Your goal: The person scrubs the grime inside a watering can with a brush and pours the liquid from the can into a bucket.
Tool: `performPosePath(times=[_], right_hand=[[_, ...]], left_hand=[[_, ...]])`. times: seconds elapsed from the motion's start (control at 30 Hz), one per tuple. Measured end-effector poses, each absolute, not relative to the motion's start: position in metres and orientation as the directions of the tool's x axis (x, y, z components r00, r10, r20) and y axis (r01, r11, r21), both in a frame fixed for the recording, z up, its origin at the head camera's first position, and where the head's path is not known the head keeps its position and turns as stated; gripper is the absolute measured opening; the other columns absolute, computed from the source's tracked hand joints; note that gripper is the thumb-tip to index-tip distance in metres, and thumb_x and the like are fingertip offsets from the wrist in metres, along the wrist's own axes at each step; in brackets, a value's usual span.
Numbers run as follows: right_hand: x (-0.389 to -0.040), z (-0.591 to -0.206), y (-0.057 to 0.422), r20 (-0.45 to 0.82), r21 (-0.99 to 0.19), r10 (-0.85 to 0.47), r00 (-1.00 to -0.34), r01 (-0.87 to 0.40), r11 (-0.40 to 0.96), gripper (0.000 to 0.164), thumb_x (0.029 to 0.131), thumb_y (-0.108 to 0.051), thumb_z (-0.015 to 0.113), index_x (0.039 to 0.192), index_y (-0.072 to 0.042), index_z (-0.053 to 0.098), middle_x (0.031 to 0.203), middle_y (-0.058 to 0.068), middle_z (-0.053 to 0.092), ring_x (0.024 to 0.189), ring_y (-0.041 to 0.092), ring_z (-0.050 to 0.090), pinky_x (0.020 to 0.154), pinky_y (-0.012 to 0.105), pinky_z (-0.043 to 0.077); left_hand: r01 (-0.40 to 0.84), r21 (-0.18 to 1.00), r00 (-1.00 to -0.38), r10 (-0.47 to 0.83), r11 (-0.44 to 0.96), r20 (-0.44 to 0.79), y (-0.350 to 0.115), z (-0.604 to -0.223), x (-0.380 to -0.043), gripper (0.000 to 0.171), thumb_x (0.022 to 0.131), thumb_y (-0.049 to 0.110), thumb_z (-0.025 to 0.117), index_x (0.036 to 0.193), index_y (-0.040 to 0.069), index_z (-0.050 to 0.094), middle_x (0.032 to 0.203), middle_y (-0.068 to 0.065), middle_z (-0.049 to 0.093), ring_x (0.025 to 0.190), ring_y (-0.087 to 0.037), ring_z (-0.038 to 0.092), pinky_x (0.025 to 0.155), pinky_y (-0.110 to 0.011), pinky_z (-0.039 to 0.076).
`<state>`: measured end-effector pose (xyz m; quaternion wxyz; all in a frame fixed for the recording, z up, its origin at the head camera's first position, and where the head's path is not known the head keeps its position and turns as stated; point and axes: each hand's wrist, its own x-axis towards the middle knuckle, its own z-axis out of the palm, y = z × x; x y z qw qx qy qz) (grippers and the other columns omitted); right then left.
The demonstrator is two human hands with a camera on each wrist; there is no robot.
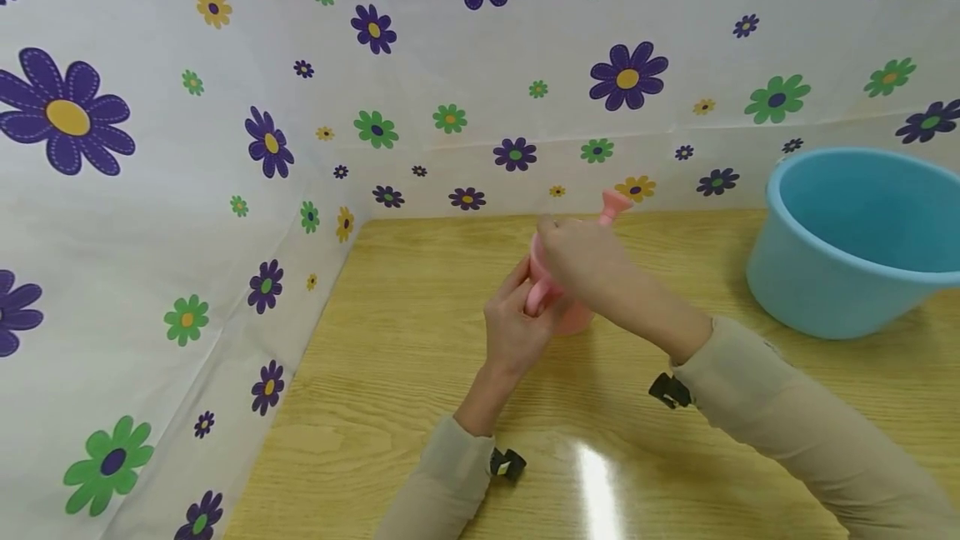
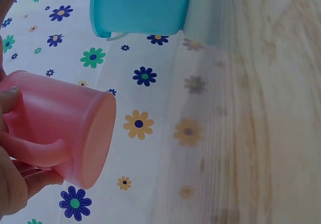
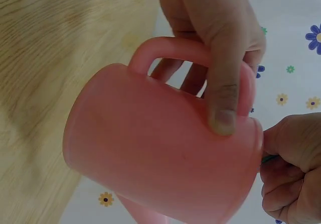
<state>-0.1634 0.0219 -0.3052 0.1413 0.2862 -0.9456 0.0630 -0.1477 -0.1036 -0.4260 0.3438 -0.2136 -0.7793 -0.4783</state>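
Observation:
A pink watering can (image 1: 573, 321) is held above the table, its flared spout tip (image 1: 615, 203) pointing away to the right. My left hand (image 1: 517, 327) grips it at the handle (image 3: 175, 48), the thumb lying over the body beside the handle. At the can's open rim is my right hand (image 1: 592, 265), its fingers curled. Between those fingers, the right wrist view shows a thin sliver of something dark green (image 3: 269, 158); its kind cannot be told. The can's inside is hidden by the right hand. In the left wrist view the can's flat base (image 2: 99, 141) shows.
To the right stands a large light-blue tub (image 1: 817, 282) on the wood-grain table (image 1: 375, 340). A white flower-printed cloth (image 1: 420, 98) hangs behind and along the left side. Black wrist straps (image 1: 670, 390) sit by the sleeves.

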Motion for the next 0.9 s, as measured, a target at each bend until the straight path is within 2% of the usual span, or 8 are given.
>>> performPosePath(times=[0.03,0.17,0.33,0.47,0.67,0.9], right_hand=[[-0.163,-0.305,0.022,0.311,-0.038,-0.524,-0.793,-0.561,0.827,0.046,0.081,-0.021,0.084,0.108,0.009,0.063,0.066,0.010,0.058,0.054,0.019,0.050,0.049,0.026,0.035],[-0.158,-0.302,0.022,0.358,-0.033,-0.535,-0.765,-0.583,0.811,0.036,0.083,-0.003,0.076,0.114,0.010,0.063,0.076,0.015,0.066,0.057,0.022,0.054,0.049,0.028,0.045],[-0.153,-0.298,0.023,0.394,-0.050,-0.542,-0.743,-0.606,0.794,0.041,0.084,0.002,0.073,0.122,0.011,0.061,0.094,0.023,0.071,0.064,0.027,0.063,0.056,0.033,0.055],[-0.155,-0.303,0.026,0.412,-0.074,-0.520,-0.748,-0.596,0.799,0.039,0.086,0.001,0.071,0.122,0.012,0.061,0.094,0.023,0.072,0.063,0.026,0.062,0.056,0.033,0.055],[-0.159,-0.313,0.030,0.392,-0.090,-0.487,-0.780,-0.560,0.824,0.036,0.088,-0.002,0.069,0.121,0.010,0.062,0.098,0.022,0.071,0.060,0.025,0.059,0.050,0.036,0.055],[-0.158,-0.299,0.030,0.402,-0.061,-0.500,-0.768,-0.567,0.822,0.031,0.085,-0.001,0.069,0.114,0.008,0.063,0.079,0.017,0.067,0.054,0.021,0.053,0.047,0.035,0.053]], left_hand=[[0.660,0.605,-0.676,0.001,0.446,0.737,-0.104,-0.426,-0.148,0.022,0.079,0.014,0.084,0.076,-0.005,0.073,0.125,-0.024,0.065,0.102,-0.029,0.071,0.080,-0.033,0.059],[0.650,0.622,-0.690,-0.003,0.438,0.724,-0.106,-0.427,-0.145,0.022,0.080,0.013,0.083,0.073,-0.005,0.071,0.127,-0.023,0.064,0.104,-0.029,0.070,0.081,-0.032,0.058],[0.646,0.620,-0.695,0.008,0.445,0.719,-0.108,-0.427,-0.143,0.022,0.080,0.013,0.083,0.077,-0.005,0.072,0.128,-0.024,0.063,0.105,-0.031,0.070,0.082,-0.032,0.058],[0.650,0.617,-0.692,0.008,0.443,0.722,-0.109,-0.425,-0.145,0.021,0.081,0.013,0.082,0.082,-0.006,0.074,0.128,-0.025,0.063,0.106,-0.031,0.070,0.084,-0.033,0.058],[0.654,0.616,-0.691,0.017,0.439,0.722,-0.110,-0.424,-0.147,0.019,0.082,0.011,0.081,0.085,-0.007,0.074,0.129,-0.028,0.061,0.113,-0.034,0.066,0.086,-0.036,0.056],[0.649,0.601,-0.685,0.015,0.468,0.728,-0.112,-0.424,-0.149,0.023,0.079,0.013,0.084,0.073,-0.003,0.069,0.127,-0.027,0.063,0.113,-0.034,0.066,0.085,-0.036,0.058]])
